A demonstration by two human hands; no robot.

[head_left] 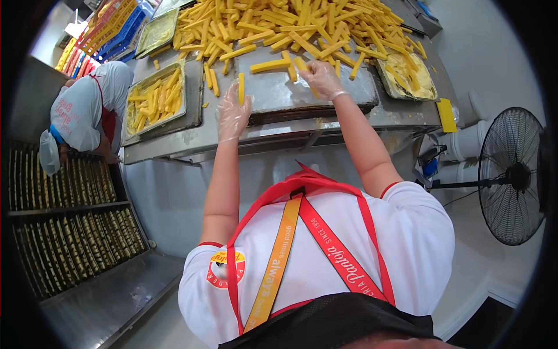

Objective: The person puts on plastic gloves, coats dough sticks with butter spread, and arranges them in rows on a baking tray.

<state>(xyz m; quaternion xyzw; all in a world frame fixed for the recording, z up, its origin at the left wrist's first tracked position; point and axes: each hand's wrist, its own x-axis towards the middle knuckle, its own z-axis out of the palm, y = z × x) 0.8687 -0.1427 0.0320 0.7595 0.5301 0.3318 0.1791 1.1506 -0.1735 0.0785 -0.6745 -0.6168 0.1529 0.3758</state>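
My left hand (232, 114), in a clear plastic glove, is closed with an upright yellow stick (241, 87) at its fingertips. Also gloved, my right hand (325, 80) grips another yellow stick (301, 64) by its side, over the dark-edged flat metal trays (290, 93) stacked at the table's front. Just left of that hand, loose sticks (270, 66) lie crossed on the top tray. Beyond both hands spreads a large heap of the same sticks (279, 26).
Metal trays of sticks stand at the left (183, 99) and right (383, 75) of the steel table (401, 119). A co-worker (87, 104) bends over a rack of dark trays (75, 227) at far left. A black fan (514, 174) stands at right, near white buckets (468, 142).
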